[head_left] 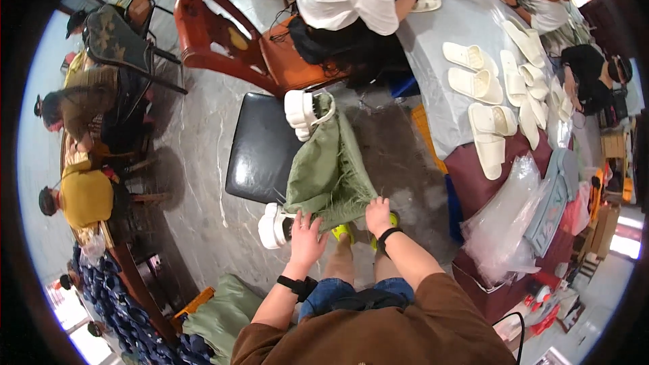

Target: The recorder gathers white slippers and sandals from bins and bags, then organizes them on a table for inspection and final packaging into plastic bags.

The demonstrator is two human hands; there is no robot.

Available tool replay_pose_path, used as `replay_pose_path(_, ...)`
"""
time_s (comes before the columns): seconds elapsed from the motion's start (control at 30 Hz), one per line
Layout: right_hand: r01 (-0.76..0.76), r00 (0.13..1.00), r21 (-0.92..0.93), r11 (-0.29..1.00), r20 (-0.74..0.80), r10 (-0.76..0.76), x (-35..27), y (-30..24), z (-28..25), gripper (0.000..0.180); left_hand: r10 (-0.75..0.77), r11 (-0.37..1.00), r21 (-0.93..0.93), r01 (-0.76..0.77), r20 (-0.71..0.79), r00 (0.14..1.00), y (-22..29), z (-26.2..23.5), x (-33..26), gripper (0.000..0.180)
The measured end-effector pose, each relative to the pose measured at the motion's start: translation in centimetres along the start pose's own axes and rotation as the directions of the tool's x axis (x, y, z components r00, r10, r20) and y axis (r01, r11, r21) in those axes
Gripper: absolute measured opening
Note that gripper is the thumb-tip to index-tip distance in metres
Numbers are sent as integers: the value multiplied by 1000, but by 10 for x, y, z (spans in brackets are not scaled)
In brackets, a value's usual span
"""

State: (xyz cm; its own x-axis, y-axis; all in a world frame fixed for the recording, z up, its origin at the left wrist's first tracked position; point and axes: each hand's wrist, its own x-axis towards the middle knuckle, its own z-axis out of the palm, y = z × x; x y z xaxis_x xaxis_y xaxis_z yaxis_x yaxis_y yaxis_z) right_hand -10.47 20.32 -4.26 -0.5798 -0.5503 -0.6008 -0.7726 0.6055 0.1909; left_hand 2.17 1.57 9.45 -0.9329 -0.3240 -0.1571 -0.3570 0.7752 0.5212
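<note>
A green woven sack (314, 176) with a frayed edge stretches in front of me, partly over a black square seat (260, 152). My right hand (380, 217) has its fingers curled over the near right corner of the sack. At its near left edge my left hand (307, 238) grips the cloth, with the fingertips upward; the thumb side is hard to make out. Beside that hand lies a white clog-like shoe (272, 226), at the sack's left edge. More white footwear (299, 114) rests at the sack's far end, on the seat's far corner.
An orange wooden chair (223, 40) stands ahead, with a person in white seated on it. White slippers (473, 84) cover part of the table (433, 40) at right, near clear plastic bags (510, 216). Another green sack (226, 321) lies at lower left. Several people sit along the left.
</note>
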Motion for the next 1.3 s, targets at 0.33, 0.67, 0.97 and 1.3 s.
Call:
replay_pose_path(0.33,113,941,478,871,-332,60,-82,49,-24,36,-12,919,390,-56,168,986,-7,47,-9,47)
replay_pose_path(0.67,365,914,753,547,-402,-57,-94,96,-1,47,-105,983,144,115,-73,992,40,43,-25,28)
replay_pose_path(0.97,430,896,819,381,-440,-65,-61,137,-37,29,-650,698,-380,607,19,760,32,97,-89,40)
replay_pose_path(1.3,483,847,756,442,-532,-16,49,125,-151,24,-732,-379,-831,406,538,418,-2,94,-49,73)
